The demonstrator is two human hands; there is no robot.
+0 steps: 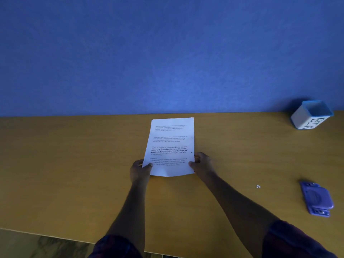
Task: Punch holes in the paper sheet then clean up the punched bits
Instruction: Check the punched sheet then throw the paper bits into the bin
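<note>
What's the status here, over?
Left hand and right hand pinch sheet. Two holes on its right edge. Bits on table beside punch. Nothing obstructing.

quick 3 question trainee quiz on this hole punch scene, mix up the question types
1. True or false: the hole punch sits on the paper sheet.
2. What holds the sheet's near corners?
3. The punched bits lie: A in the bin, B on the table, C on the sheet.

Key
1. False; it lies apart, far right.
2. The left hand and right hand, thumbs on top.
3. B, left of the punch.
</note>
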